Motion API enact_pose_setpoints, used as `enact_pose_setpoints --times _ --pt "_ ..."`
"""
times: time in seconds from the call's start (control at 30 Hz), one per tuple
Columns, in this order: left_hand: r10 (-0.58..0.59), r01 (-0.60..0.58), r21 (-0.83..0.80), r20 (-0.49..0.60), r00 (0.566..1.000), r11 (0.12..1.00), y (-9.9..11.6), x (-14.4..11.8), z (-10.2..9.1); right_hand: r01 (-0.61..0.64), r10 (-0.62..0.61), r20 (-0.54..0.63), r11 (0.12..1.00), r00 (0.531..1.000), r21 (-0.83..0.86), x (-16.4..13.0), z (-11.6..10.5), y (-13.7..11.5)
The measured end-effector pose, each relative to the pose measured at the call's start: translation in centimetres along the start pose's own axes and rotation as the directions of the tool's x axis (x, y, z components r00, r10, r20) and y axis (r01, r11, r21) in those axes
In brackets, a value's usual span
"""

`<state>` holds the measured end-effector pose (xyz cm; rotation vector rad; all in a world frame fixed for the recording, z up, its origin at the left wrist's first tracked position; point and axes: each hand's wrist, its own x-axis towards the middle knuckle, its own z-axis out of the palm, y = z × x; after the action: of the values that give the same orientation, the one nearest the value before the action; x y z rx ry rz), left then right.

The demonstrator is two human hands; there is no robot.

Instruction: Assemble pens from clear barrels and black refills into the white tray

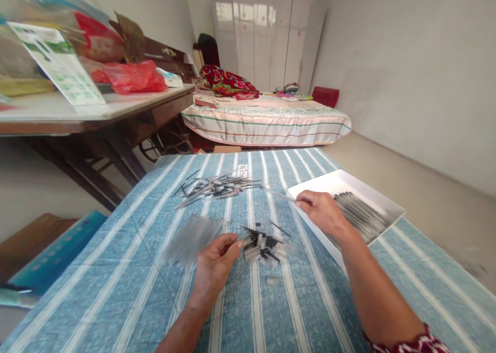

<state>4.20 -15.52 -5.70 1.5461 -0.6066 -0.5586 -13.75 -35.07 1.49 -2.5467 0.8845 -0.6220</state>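
My right hand (321, 208) pinches a thin clear pen tube (278, 194) that points left, just in front of a white tray (310, 189) holding a row of dark assembled pens (358, 216). My left hand (217, 262) hovers low over the cloth with its fingertips pressed together, beside a small heap of black and white pen parts (263, 244); whether it holds a small part I cannot tell. A blurred bundle of clear tubes (191, 236) lies left of that hand. Farther back is a scattered pile of thin refills and tubes (215, 186).
The work surface is covered by a blue and white striped cloth (127, 286). A wooden table (116, 115) with bags and papers stands at the left. A bed (267, 120) and white wardrobe (263, 37) are behind. Bare floor lies to the right.
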Motion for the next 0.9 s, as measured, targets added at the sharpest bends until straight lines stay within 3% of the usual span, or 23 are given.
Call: enact_pose_setpoints --times 0.07,0.13,0.23,0.33,0.57,0.9 --pt "0.067 -0.064 0.107 -0.025 0.997 0.992 -0.8 0.2 -0.2 -0.151 0.131 -0.122 0.974 0.984 -0.171 -0.2 -2.3 3.6" --pt "0.123 -0.112 0.197 -0.044 0.991 0.974 -1.5 0.4 -0.4 -0.322 0.268 -0.194 0.877 0.944 -0.356 -0.9 -4.4 7.5" --pt "0.195 -0.168 0.29 -0.068 0.978 0.942 -1.8 0.6 -0.6 -0.505 0.474 -0.198 0.707 0.858 -0.495 -2.5 -6.6 12.7" --pt "0.233 -0.194 0.34 -0.077 0.97 0.92 -1.7 0.6 -0.8 -0.553 0.566 -0.159 0.641 0.809 -0.532 -4.1 -7.6 15.9" --pt "0.277 -0.224 0.432 -0.063 0.959 0.874 -1.3 0.5 -1.0 -0.551 0.628 -0.086 0.6 0.774 -0.58 -5.7 -7.2 18.3" --pt "0.256 -0.206 0.567 -0.01 0.967 0.798 -2.0 1.0 -1.5 -0.565 0.67 -0.089 0.537 0.737 -0.627 -5.6 -7.0 18.6"
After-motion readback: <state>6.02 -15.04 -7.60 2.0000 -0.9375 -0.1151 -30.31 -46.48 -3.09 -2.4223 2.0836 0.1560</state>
